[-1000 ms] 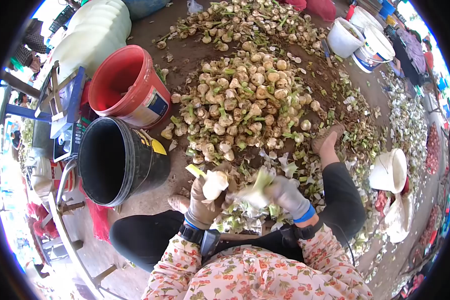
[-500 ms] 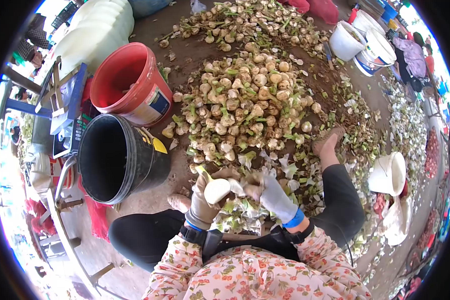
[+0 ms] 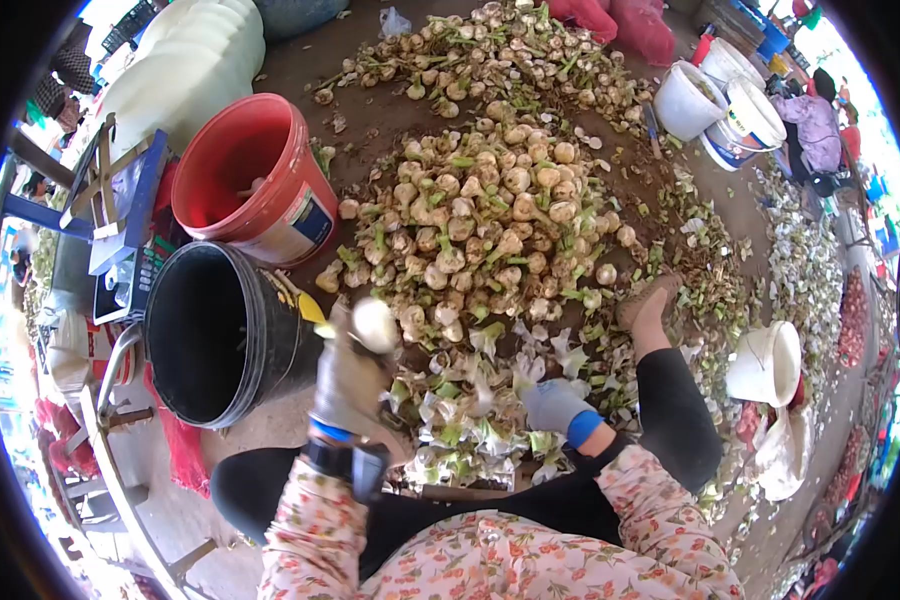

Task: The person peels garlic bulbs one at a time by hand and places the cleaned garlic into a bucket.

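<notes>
My gloved left hand, blurred by motion, is closed on a peeled white garlic bulb beside the rim of the black bucket. My gloved right hand is low over the heap of peeled skins; its fingers are partly hidden and I cannot make out whether they hold anything. Beyond both hands lies a large pile of unpeeled garlic bulbs with green stem stubs.
A red bucket stands behind the black one. White buckets stand at the back right, and another white bucket lies tilted at the right. A person sits far right. A metal frame is at the left.
My left hand has moved left and forward with the bulb, towards the black bucket. My hands have drawn apart; the right one has come down over the skins.
</notes>
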Available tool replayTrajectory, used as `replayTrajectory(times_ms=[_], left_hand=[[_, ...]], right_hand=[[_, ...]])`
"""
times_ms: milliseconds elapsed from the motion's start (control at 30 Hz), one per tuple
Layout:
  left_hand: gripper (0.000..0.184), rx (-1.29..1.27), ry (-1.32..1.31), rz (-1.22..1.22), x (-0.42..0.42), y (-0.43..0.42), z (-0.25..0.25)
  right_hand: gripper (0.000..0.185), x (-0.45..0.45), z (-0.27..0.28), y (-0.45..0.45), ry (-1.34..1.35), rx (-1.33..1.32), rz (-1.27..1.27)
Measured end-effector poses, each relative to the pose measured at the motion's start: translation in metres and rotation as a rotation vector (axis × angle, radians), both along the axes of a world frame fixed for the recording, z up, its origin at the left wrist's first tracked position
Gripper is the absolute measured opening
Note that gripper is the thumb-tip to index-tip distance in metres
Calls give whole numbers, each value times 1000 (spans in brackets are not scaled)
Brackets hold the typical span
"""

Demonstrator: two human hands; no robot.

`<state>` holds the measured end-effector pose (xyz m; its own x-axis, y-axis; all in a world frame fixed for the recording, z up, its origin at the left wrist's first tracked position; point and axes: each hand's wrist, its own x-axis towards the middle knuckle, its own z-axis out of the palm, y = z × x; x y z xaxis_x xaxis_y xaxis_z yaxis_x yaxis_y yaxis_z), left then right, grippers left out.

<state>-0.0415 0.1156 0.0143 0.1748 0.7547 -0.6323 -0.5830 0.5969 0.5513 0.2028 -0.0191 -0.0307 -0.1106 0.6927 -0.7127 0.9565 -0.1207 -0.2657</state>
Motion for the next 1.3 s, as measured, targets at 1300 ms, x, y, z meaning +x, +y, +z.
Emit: replayTrajectory(times_ms=[1300], left_hand=[[69, 1016, 866, -561, 50, -73, -6]], right_hand=[[21, -24, 40, 37, 1068, 417, -610]])
